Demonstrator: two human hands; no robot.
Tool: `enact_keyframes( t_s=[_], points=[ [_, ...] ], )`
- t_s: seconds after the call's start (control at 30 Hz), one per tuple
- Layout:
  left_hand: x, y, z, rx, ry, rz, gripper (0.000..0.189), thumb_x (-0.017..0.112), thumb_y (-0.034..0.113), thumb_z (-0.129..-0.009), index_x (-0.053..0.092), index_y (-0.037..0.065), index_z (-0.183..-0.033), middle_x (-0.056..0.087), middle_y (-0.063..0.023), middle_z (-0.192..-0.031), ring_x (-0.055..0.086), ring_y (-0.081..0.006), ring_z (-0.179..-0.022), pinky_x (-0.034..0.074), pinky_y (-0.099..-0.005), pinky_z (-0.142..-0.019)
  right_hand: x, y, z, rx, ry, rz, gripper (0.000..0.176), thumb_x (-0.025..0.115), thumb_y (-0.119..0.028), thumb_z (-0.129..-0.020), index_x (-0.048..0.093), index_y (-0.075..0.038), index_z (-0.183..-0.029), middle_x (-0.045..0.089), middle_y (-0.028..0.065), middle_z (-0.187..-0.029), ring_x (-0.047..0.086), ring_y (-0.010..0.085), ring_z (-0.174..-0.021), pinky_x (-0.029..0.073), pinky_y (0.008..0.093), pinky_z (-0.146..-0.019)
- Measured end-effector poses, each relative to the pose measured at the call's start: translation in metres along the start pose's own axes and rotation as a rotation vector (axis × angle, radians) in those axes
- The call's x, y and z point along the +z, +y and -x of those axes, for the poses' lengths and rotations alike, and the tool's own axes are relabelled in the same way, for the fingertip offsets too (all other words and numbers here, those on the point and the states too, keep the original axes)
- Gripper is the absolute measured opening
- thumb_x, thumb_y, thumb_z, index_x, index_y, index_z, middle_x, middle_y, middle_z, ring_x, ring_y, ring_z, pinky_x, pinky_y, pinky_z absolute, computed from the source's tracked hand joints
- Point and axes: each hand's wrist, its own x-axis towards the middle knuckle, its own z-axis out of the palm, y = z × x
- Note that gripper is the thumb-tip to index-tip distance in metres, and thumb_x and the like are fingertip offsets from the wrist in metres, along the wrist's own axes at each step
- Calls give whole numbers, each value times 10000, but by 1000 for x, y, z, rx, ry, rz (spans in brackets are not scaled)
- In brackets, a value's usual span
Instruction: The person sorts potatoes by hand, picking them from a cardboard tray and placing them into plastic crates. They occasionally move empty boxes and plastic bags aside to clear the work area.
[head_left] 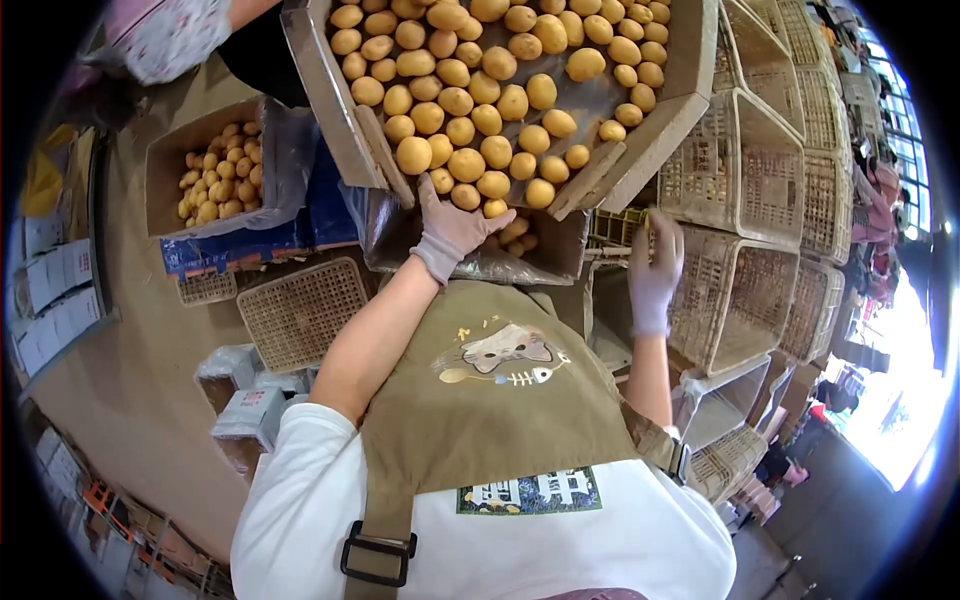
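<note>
Many yellow potatoes (485, 90) lie on a sloping tray with wooden side boards (655, 150). At its narrow mouth is my gloved left hand (455, 228), thumb and fingers spread, beside the lowest potatoes and a small potato (495, 208). Below the mouth stands a box lined with clear plastic (555, 250), with several potatoes (515, 238) inside, partly hidden by that hand. My gloved right hand (657, 268) is raised to the right, next to a yellow crate (615, 227). Its fingers look apart; a small yellowish patch shows by the fingertips, too small to name.
Stacked beige plastic crates (735, 170) line the right side. To the left, a lined box of potatoes (285, 165) sits on a blue-covered support (270, 240). A beige crate (302, 312) and plastic-wrapped boxes (248, 415) are nearer. Another person's sleeve (170, 40) shows at top left.
</note>
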Motion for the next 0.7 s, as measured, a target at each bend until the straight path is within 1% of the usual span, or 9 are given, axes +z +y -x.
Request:
enact_keyframes(
  t_s=[0.1, 0.17, 0.23, 0.33, 0.4, 0.47, 0.53, 0.57, 0.7],
  points=[
    [-11, 1, -6, -54, -114, 18, 838, 360, 716, -902, 300, 186, -1548, 286, -89, -1615, 289, -395, -1467, 327, -704, -1083, 55, -19, -101, -258, -20, -23, 399, 633, -32, -856, 643, -94, -1250, 646, 137, -1237, 624, 343, -1101, 494, 433, -942],
    [-9, 0, -2, -26, -15, 5, 845, 382, 715, -895, 306, 180, -1544, 291, -101, -1609, 302, -406, -1458, 354, -701, -1067, 104, -8, -156, -226, -212, 185, 529, 632, -94, -838, 559, -161, -1357, 531, 126, -1422, 571, 357, -1202, 426, 439, -1045],
    [0, -1, 4, -13, 68, 47, 850, 413, 711, -890, 311, 172, -1538, 307, -110, -1594, 318, -411, -1445, 356, -700, -1068, 149, 0, -187, -112, -435, 448, 675, 650, -154, -832, 419, -240, -1460, 415, 130, -1523, 527, 393, -1256, 421, 474, -1063],
    [4, -1, 8, 50, 110, 52, 844, 435, 722, -884, 324, 187, -1526, 328, -111, -1576, 337, -408, -1430, 335, -699, -1084, 149, -26, -206, 178, -558, 177, 669, 705, -235, -783, 463, -124, -1396, 493, 246, -1417, 524, 413, -1261, 456, 440, -1038],
    [10, -4, 12, 68, 201, 71, 850, 440, 734, -880, 318, 195, -1526, 320, -103, -1579, 324, -402, -1438, 308, -703, -1098, 151, -22, -193, 279, -555, -149, 587, 649, -273, -825, 490, -67, -1352, 607, 210, -1254, 615, 342, -1147, 506, 426, -983],
    [7, -3, 8, 54, 172, 71, 857, 434, 741, -880, 307, 196, -1530, 301, -100, -1588, 312, -399, -1446, 294, -708, -1104, 158, -4, -168, 839, -601, -1154, 554, 606, -229, -846, 477, -65, -1359, 602, 192, -1294, 636, 329, -1111, 544, 452, -947],
    [-5, 0, 3, 33, 77, 84, 897, 438, 759, -869, 271, 198, -1550, 254, -90, -1615, 288, -403, -1459, 293, -707, -1104, 144, -3, -142, 790, -601, -1826, 521, 559, -133, -856, 466, -85, -1366, 577, 184, -1342, 649, 344, -1081, 570, 475, -919],
    [-3, -1, 2, 16, 66, 96, 919, 450, 768, -858, 267, 195, -1553, 243, -85, -1620, 284, -400, -1462, 291, -706, -1103, 131, -20, -130, 762, -548, -2013, 531, 531, -57, -847, 453, -84, -1371, 566, 182, -1349, 646, 356, -1086, 562, 504, -936],
    [-3, -4, -6, 61, 36, -51, 986, 447, 798, -835, 228, 179, -1571, 209, -74, -1639, 228, -394, -1480, 223, -728, -1120, 85, -37, -97, 697, -426, -2057, 503, 590, -153, -926, 436, -143, -1405, 612, 177, -1225, 647, 274, -869, 544, 431, -791]
  ],
)
